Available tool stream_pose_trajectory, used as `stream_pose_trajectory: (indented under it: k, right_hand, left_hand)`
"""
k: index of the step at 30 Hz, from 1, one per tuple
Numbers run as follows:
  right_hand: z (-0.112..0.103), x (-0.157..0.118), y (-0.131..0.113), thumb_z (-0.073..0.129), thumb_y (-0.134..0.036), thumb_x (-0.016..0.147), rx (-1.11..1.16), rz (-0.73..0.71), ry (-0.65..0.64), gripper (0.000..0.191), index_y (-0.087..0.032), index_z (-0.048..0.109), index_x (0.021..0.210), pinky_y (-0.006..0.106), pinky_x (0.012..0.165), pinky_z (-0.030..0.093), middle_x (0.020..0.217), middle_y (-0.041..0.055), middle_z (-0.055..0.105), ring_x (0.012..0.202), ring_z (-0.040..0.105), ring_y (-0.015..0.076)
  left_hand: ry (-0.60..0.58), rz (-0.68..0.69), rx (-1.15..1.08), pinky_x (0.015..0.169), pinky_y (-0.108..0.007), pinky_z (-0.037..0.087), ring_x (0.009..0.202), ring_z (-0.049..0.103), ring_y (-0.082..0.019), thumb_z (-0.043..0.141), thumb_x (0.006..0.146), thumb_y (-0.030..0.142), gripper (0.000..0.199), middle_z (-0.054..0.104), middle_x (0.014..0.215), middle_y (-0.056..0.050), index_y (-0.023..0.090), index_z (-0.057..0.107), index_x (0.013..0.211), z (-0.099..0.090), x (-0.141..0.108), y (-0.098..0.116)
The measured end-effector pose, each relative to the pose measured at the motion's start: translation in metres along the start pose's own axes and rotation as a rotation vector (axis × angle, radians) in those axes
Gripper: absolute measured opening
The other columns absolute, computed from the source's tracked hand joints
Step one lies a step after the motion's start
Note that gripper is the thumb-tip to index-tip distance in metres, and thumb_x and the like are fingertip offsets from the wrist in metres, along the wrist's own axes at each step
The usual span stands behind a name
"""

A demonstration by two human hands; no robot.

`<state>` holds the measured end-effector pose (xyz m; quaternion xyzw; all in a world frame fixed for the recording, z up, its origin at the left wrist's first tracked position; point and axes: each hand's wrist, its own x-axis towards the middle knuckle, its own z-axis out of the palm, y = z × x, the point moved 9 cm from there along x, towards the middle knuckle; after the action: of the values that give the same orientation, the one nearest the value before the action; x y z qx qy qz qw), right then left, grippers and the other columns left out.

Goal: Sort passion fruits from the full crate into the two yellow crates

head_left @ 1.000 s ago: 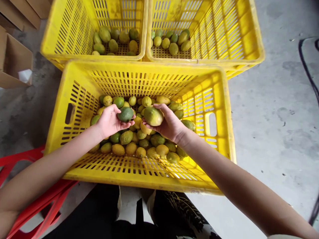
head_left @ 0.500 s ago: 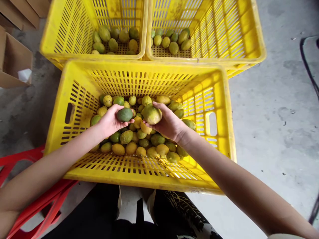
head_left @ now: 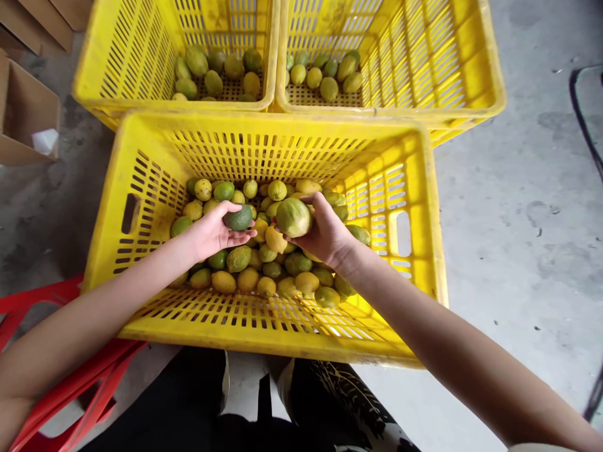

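Note:
Above the fruit in the near yellow crate [head_left: 273, 342], my left hand [head_left: 214, 235] holds a dark green fruit [head_left: 238, 217] between thumb and fingers. My right hand [head_left: 325, 232] is wrapped round a larger yellow-green fruit [head_left: 293, 217], to the right of the green one. The two held fruits are apart. Beneath my hands lie many yellow and green fruits, among them a yellow one [head_left: 224, 282] and a mottled green one [head_left: 239, 258].
Two more yellow crates [head_left: 174, 105] [head_left: 391, 113] stand against the far side, each with several fruits. A red stool [head_left: 94, 376] is at the lower left, an open cardboard box [head_left: 31, 113] at the upper left. A black cable [head_left: 581, 125] lies on the floor at right.
The larger fruit in my right hand has shifted slightly right and turned. My left hand has moved a little to the right, its lower fingers straighter. Both fruits are still held.

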<state>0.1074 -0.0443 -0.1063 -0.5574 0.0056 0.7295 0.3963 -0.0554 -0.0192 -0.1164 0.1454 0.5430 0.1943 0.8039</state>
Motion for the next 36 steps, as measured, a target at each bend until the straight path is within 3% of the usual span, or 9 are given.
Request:
stream_pose_trajectory:
  k: [6,11,15,21,27,32,36]
  right_hand:
    - [0.003,-0.001,-0.003,0.054,-0.039,0.096,0.005,-0.046,-0.061,0.02,-0.019,0.056,0.093,0.02,0.045,0.045,0.081,0.0037,0.065,0.068,0.067,0.0163]
    - [0.01,-0.002,-0.005,0.067,-0.036,0.089,-0.007,-0.085,-0.135,0.02,-0.02,0.058,0.096,0.019,0.049,0.05,0.081,0.0024,0.066,0.068,0.068,0.0147]
    - [0.007,-0.002,-0.001,0.063,-0.037,0.088,-0.001,-0.034,-0.103,0.019,-0.02,0.059,0.097,0.021,0.051,0.053,0.083,0.0048,0.07,0.071,0.069,0.0167]
    - [0.007,-0.002,0.0,0.044,-0.034,0.095,0.022,0.007,-0.091,0.023,-0.017,0.06,0.095,0.023,0.046,0.05,0.082,0.0087,0.07,0.071,0.068,0.0193]
    - [0.006,-0.002,-0.001,0.059,-0.039,0.093,0.008,-0.032,-0.073,0.021,-0.019,0.06,0.095,0.023,0.05,0.055,0.08,0.0045,0.068,0.069,0.068,0.0173]
    - [0.007,-0.002,0.001,0.065,-0.036,0.09,0.01,-0.016,-0.102,0.019,-0.022,0.06,0.101,0.025,0.052,0.058,0.079,0.003,0.067,0.069,0.068,0.0177]
    - [0.006,-0.002,0.003,0.062,-0.034,0.091,0.0,-0.016,-0.095,0.015,-0.022,0.059,0.098,0.025,0.053,0.059,0.079,0.0033,0.068,0.068,0.068,0.0179]
  left_hand:
    - [0.068,0.029,0.087,0.05,-0.017,0.047,0.057,0.061,-0.012,0.065,0.094,0.028,0.016,0.061,0.074,-0.004,0.015,0.057,0.095,-0.006,0.002,0.001]
    - [0.052,-0.006,0.047,0.055,-0.021,0.052,0.065,0.069,-0.017,0.048,0.1,0.025,0.017,0.069,0.083,-0.011,0.013,0.059,0.105,-0.004,0.004,-0.003]
    - [-0.006,0.039,0.028,0.053,-0.022,0.051,0.07,0.072,-0.022,0.046,0.096,0.02,0.02,0.07,0.088,-0.011,0.017,0.06,0.111,-0.003,0.006,0.001]
    - [-0.003,0.05,0.026,0.047,-0.019,0.043,0.063,0.068,-0.018,0.051,0.089,0.018,0.022,0.064,0.084,-0.007,0.017,0.058,0.109,-0.001,0.001,0.005]
    - [-0.029,0.063,0.048,0.052,-0.019,0.046,0.063,0.065,-0.017,0.055,0.07,0.009,0.038,0.063,0.08,-0.005,0.016,0.057,0.108,0.005,-0.004,0.007]
    - [-0.019,-0.051,0.101,0.045,-0.022,0.043,0.052,0.058,-0.018,0.052,0.071,0.018,0.033,0.066,0.077,-0.013,0.01,0.059,0.102,0.004,-0.007,-0.003]
    - [-0.054,-0.024,0.104,0.043,-0.025,0.042,0.05,0.057,-0.019,0.052,0.071,0.022,0.039,0.068,0.077,-0.013,0.01,0.061,0.108,0.007,-0.008,-0.002]
